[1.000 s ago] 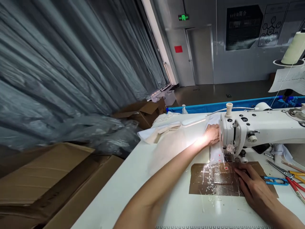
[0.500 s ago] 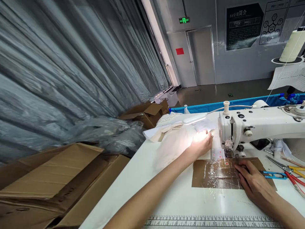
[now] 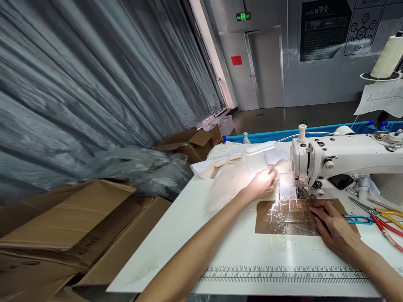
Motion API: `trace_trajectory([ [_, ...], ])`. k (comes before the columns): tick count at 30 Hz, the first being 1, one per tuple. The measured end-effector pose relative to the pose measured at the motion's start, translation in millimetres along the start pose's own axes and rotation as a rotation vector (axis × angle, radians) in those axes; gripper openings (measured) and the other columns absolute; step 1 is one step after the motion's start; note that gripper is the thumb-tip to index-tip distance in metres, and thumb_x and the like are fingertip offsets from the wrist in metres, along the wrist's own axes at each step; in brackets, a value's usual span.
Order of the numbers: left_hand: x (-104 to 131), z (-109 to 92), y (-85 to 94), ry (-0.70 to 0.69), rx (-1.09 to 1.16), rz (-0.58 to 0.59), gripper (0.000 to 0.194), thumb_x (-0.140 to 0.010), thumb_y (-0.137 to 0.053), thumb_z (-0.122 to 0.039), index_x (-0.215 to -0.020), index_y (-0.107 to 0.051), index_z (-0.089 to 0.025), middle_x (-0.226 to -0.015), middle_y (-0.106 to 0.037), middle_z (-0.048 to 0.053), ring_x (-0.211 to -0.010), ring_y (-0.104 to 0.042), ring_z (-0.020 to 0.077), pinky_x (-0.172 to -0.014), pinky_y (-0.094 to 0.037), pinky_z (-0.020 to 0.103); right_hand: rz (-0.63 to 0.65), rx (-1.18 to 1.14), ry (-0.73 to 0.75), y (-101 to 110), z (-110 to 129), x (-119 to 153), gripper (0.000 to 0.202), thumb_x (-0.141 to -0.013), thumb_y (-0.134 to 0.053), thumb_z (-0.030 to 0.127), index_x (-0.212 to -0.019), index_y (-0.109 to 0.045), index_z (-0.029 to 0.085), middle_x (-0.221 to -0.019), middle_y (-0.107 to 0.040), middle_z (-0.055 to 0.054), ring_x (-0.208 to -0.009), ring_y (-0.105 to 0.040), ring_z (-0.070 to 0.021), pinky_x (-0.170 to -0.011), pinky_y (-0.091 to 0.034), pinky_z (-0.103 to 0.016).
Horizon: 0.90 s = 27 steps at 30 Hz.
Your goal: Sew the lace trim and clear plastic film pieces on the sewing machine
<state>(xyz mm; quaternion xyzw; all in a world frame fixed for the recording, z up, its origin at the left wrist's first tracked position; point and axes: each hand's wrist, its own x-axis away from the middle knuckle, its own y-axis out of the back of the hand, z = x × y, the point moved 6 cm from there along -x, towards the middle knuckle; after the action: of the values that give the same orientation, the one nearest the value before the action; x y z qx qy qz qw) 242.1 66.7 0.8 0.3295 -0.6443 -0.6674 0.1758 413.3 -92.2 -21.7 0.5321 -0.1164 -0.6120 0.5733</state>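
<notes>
Under the bright lamp light, my left hand is closed with curled fingers on a pale cream cloth, just left of the sewing machine. The glare washes out its fingertips and the cloth there. My right hand lies open, fingers stretched over the right part of a brown sheet covered with shiny clear tape. That sheet sits flat in front of the needle area. Small red marks show on the machine bed beside the needle.
Blue thread snips and scissors with yellow and red handles lie right of my right hand. A ruler strip runs along the front table edge. Cardboard boxes stand at left. A white lamp hangs behind the cloth.
The view has tilted down slightly, so the table appears higher and its front edge shows. Both hands keep nearly the same places by the machine; the left looks slightly nearer its body.
</notes>
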Motion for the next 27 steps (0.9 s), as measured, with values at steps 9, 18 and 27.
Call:
trace_trajectory([
  [9,116.7,81.4,79.1,0.419,0.080,-0.159,0.043,-0.093,-0.043,-0.043,-0.119,-0.062,-0.015,-0.131,-0.060,0.012,-0.119,-0.058,0.0269,-0.099,-0.049,0.043,-0.062,0.075,0.065,-5.8,-7.5,6.4,0.034,-0.098,-0.037,0.028,-0.112,-0.065,0.017,-0.104,-0.062,-0.013,-0.083,-0.068,-0.0205,-0.073,-0.061,-0.032],
  [18,162.9,96.2,63.5,0.565,0.324,-0.194,0.043,-0.083,-0.056,-0.054,-0.102,-0.071,-0.018,-0.104,-0.071,0.009,-0.083,-0.067,0.0207,-0.069,-0.054,0.032,-0.049,0.073,0.109,-2.8,-3.8,4.7,0.031,-0.097,-0.042,0.029,-0.113,-0.067,0.017,-0.106,-0.063,-0.014,-0.087,-0.068,-0.0218,-0.079,-0.059,-0.031],
  [27,152.3,79.2,70.7,0.549,0.326,-0.388,0.025,-0.085,-0.055,-0.039,-0.078,-0.069,-0.019,-0.105,-0.070,0.007,-0.086,-0.065,0.0184,-0.061,-0.050,0.024,-0.004,0.080,0.052,-0.8,-4.1,4.9,0.035,-0.098,-0.040,0.029,-0.113,-0.067,0.014,-0.107,-0.063,-0.015,-0.088,-0.069,-0.0221,-0.079,-0.060,-0.031],
])
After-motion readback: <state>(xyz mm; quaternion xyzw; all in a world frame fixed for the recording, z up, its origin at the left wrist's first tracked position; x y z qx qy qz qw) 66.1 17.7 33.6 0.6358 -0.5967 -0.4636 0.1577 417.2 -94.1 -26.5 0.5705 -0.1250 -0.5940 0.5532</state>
